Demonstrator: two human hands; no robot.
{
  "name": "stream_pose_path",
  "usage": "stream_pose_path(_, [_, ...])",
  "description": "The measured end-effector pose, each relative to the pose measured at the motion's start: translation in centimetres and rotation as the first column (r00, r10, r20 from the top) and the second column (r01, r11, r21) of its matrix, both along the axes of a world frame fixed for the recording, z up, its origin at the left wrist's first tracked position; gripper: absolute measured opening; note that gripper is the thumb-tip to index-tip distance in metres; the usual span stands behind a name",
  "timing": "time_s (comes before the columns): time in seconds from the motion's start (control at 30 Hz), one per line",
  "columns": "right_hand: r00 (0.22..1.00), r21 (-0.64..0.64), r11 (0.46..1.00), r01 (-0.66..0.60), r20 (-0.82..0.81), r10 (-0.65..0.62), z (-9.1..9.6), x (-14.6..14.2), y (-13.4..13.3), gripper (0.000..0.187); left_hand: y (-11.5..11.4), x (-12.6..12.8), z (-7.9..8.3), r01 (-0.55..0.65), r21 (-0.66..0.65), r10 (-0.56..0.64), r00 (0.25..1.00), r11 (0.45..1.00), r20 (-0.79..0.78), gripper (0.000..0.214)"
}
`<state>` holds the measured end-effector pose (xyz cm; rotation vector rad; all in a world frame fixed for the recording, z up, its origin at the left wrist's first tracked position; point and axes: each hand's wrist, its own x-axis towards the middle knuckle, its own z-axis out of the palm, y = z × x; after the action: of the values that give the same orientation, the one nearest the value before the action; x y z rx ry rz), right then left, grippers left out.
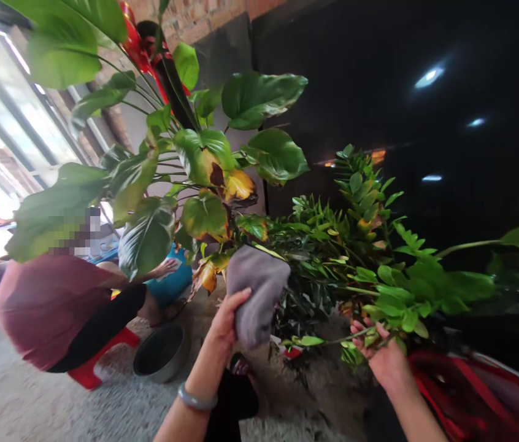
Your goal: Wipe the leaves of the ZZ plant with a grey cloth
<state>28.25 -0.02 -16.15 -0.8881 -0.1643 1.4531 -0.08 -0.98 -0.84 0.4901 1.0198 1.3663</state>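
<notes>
My left hand (228, 316) is closed on a folded grey cloth (259, 294), thumb on its near face. The cloth is in front of yellowing, brown-edged leaves (207, 218) of a tall broad-leaved plant. Lower right, my right hand (381, 350) is palm up, its fingers curled about a thin leafy stem (340, 339). Glossy green leaflets (407, 298) hang just above that hand and hide part of its fingers.
On the left a person in a pink shirt (52, 307) sits on a red stool (103, 356), a hand on a blue object (172, 276). A dark basin (161, 353) stands on the concrete floor. Beside my right forearm lies a red bag-like thing (475, 393). A black glossy panel (356, 73) rises behind the plants.
</notes>
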Motion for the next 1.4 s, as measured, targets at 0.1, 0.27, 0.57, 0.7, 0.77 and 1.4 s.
stream_pose_path(0.1, [0.999, -0.025, 1.000, 0.017, -0.027, -0.018, 0.3, -0.3, 0.0, 0.006, 1.4, -0.1, -0.6, -0.143, -0.130, 0.147, 0.989, 0.981, 0.022, 0.019])
stream_pose_path(0.27, [1.000, -0.045, 0.999, -0.008, 0.022, 0.009, 0.0, 0.1, -0.9, 0.007, -2.0, 1.9, -5.6, 0.188, -0.450, -0.151, 0.981, 0.873, 0.119, 0.024])
stream_pose_path(0.57, [0.998, 0.011, 0.998, -0.065, 0.007, 0.065, -0.9, 0.9, -1.8, 0.036, 1.8, 0.3, 0.1, -0.133, -0.042, 0.139, 0.957, 0.990, 0.253, 0.025])
stream_pose_path(0.7, [0.997, 0.019, 0.997, -0.075, -0.024, 0.076, -1.4, 0.9, -1.5, 0.039, 1.4, 2.5, -3.5, 0.026, -0.342, 0.026, 0.989, 0.939, 0.146, 0.032])
stream_pose_path(0.77, [0.995, 0.017, 0.995, -0.093, -0.022, 0.094, -1.8, 1.2, -1.4, 0.038, -0.6, 3.6, -6.2, 0.204, -0.489, -0.115, 0.972, 0.848, 0.205, 0.037])
stream_pose_path(1.4, [0.997, -0.006, 0.997, -0.075, -0.004, 0.075, -2.0, 2.0, -1.7, 0.028, -3.2, 3.7, -6.8, 0.297, -0.436, -0.234, 0.953, 0.849, 0.193, 0.030])
